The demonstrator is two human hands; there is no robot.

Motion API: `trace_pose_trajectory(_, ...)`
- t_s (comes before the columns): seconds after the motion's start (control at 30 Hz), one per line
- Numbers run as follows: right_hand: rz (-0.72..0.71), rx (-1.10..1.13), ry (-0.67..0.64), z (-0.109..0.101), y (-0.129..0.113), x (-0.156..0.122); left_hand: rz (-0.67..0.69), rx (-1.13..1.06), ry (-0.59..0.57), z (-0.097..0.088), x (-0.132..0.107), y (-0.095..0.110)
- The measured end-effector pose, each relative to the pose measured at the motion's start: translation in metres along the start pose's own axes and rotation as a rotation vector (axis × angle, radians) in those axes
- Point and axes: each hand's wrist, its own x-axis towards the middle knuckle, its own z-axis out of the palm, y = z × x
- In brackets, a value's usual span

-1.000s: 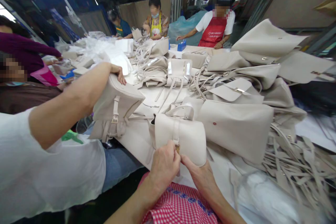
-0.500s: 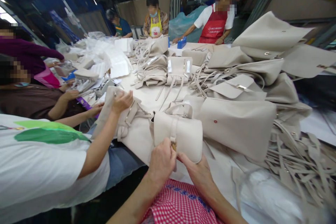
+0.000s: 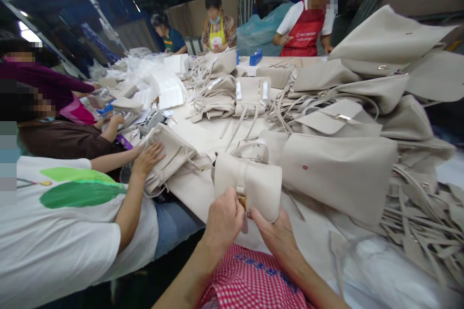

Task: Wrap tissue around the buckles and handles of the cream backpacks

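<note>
A small cream handbag (image 3: 263, 181) with a rounded flap stands on the table edge before me. Down the middle of its flap runs a strap to a gold clasp (image 3: 242, 200). My left hand (image 3: 225, 217) is closed at the clasp and strap end, its fingertips partly hidden behind the knuckles. On the other side my right hand (image 3: 277, 231) grips the flap's lower edge, thumb in front and the fingers hidden beneath. The bag's top handle (image 3: 253, 147) arches up behind it.
A large cream bag (image 3: 340, 174) lies to the right, with a pile of loose straps (image 3: 416, 222) and plastic wrap (image 3: 387, 265) nearer me. At left a co-worker's hand (image 3: 148, 158) rests on another bag (image 3: 172, 154). More bags (image 3: 217, 99) lie farther back.
My hands stay on the handbag, with more of the gold clasp showing now. The co-worker at left has lowered a hand flat onto their bag, which is now tilted lower.
</note>
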Motion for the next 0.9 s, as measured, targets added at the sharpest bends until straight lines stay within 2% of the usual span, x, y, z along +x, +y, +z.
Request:
trace_pose_trajectory(0.17, 0.024, 0.021, -0.013, 0.0007, 0.0037, 0.0008, -0.039, 0.002, -0.012, 0.0015, 0.0008, -0.0017)
trace_pose_trajectory(0.3, 0.054, 0.058, 0.009, 0.0001, 0.0056, 0.0026, 0.006, -0.071, -0.015, 0.0007, -0.0022, -0.0014)
trace_pose_trajectory(0.47, 0.119, 0.134, 0.027, -0.0003, 0.0059, 0.0059, -0.042, -0.263, -0.046, -0.0018, -0.0008, -0.0046)
trace_pose_trajectory(0.6, 0.156, 0.16, 0.031, -0.0003, 0.0029, 0.0043, 0.01, -0.409, -0.037, -0.0066, -0.0014, -0.007)
trace_pose_trajectory(0.77, 0.155, 0.203, -0.007, -0.0008, 0.0038, 0.0008, -0.058, -0.355, -0.022, -0.0059, -0.0038, -0.0066)
trace_pose_trajectory(0.9, 0.133, 0.177, -0.003, -0.0008, 0.0107, 0.0003, -0.033, -0.374, -0.07, -0.0024, -0.0006, -0.0066)
